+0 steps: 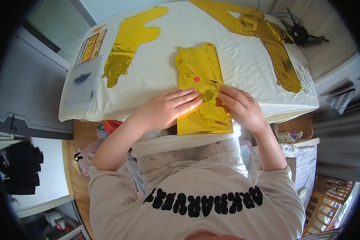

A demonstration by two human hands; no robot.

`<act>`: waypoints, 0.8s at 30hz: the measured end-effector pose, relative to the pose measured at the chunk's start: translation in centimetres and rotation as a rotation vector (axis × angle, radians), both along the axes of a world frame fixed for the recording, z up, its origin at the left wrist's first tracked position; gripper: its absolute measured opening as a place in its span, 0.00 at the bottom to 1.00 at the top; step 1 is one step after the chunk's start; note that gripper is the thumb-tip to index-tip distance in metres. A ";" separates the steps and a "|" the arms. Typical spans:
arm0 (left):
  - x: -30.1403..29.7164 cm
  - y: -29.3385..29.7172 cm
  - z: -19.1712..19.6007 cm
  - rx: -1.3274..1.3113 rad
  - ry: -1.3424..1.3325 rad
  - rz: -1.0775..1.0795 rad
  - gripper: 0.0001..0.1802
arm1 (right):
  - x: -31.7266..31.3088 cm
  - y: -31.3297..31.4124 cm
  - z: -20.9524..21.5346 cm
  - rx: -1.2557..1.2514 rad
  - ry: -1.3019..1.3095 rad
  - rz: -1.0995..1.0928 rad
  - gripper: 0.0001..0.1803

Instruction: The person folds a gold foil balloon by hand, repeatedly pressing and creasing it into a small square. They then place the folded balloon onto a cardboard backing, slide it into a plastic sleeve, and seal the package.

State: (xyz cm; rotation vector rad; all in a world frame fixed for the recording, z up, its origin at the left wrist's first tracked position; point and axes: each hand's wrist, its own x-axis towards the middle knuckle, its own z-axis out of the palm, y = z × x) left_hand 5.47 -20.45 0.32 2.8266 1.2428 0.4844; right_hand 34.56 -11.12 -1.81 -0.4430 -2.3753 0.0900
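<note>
Ideally, the flat, straight-fingered left hand (pixel 170 107) presses evenly on the gold foil balloon (pixel 200 64) at the white-clothed table's (pixel 152 72) near edge, while the right hand (pixel 244 108) (whether pinching, one cannot tell) steadies it.

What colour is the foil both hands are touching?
The foil is shiny gold, clearest in the head view.

Kind of place: somebody's home, pretty sure, looks like a lived-in bedroom
Door (pixel 36 76): grey interior one with a dark handle, over on the left
Floor (pixel 77 192): wood-look, plastic bags (pixel 88 156) piled on it
Clothes (pixel 20 164): dark stuff, far left
Slatted wooden frame (pixel 328 203): crib or bed rail, can't tell which, with white checked fabric (pixel 307 160) nearby
Curtain (pixel 340 140): grey, hanging on the right
Table (pixel 148 74): draped in a plain white cloth (pixel 244 52), very household
</note>
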 end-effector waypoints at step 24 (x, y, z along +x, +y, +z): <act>-0.7 2.9 0.8 -0.536 -0.806 0.345 0.27 | -2.0 2.9 2.8 -1.069 0.172 -0.049 0.11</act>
